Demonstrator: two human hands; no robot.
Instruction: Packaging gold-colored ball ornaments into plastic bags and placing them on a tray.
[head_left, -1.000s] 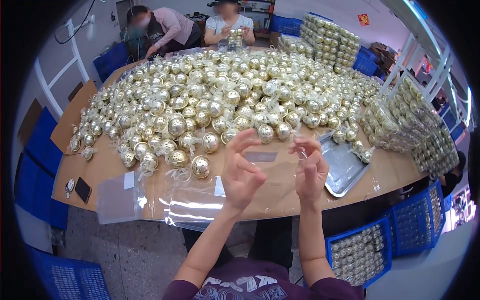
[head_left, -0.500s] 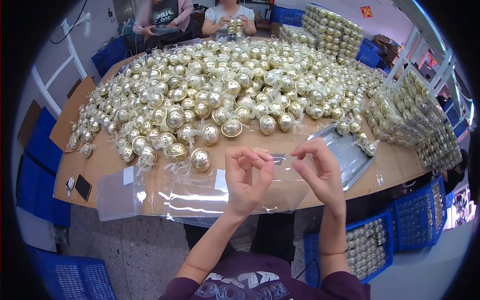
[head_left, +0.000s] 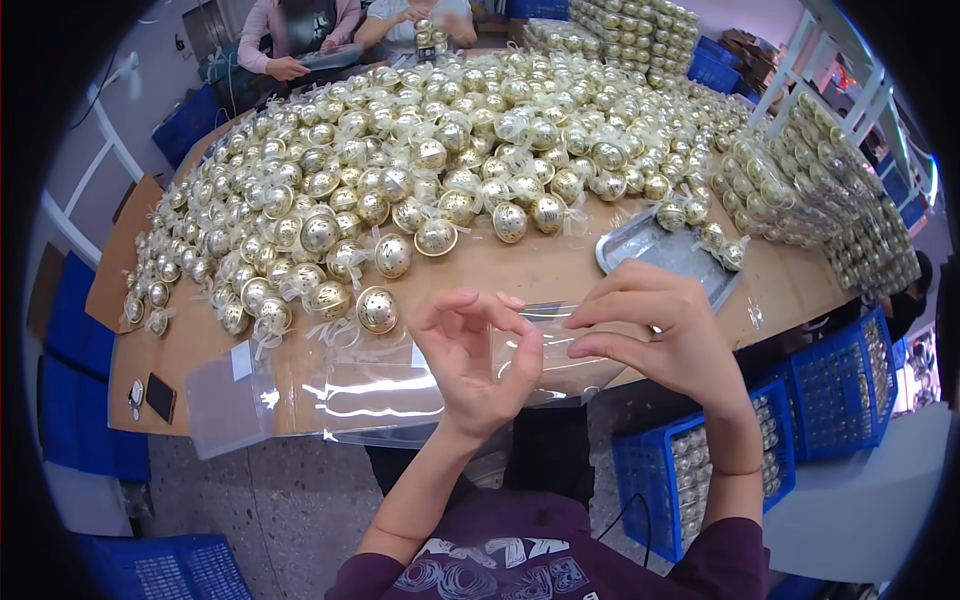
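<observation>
My left hand and my right hand face each other above the near edge of the table, fingers bent into pinches. Between them is a thin clear plastic sheet, its folds and edges catching light; both hands grip it, though the exact contact is hard to see. Flat on the table by my left wrist lie more clear plastic sheets. A frosted plastic sheet with a white label is farther left. Beyond my left hand sits a gold ball ornament with a pale ribbon.
A big heap of gold balls covers the brown table. A metal tray stands right, near stacked packs of balls. A phone lies at left. Blue crates stand lower right. Two people sit across.
My right hand has turned, its fingers now pointing left toward my left hand. My left hand has shifted slightly left. The whole view has tilted a little.
</observation>
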